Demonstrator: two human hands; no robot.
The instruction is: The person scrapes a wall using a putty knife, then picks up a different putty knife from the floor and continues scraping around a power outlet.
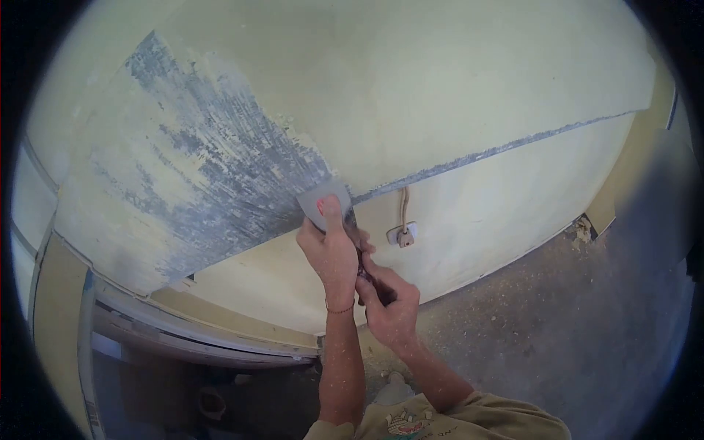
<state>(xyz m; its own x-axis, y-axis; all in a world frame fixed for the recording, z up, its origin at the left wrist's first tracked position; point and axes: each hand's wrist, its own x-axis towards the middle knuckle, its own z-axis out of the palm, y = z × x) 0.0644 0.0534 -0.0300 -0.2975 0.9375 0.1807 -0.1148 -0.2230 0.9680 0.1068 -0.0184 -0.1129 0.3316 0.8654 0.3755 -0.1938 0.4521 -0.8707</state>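
A wide-bladed paint scraper (311, 196) is pressed against the wall, its blade at the lower right edge of a scraped grey patch (227, 158). My left hand (331, 253) grips the blade, one finger laid along its face next to a red mark. Lower down, my right hand (390, 302) is closed around the scraper's handle, which is mostly hidden by the fingers. Pale yellow-green paint (455, 81) surrounds the patch, with streaks of it still inside the grey.
Below the painted band, a plug sits in a wall socket (402, 235), its cord running upward. A door frame (62, 293) stands at left. Paint flakes litter the grey floor (513, 330). A dark opening (249, 396) lies at lower left.
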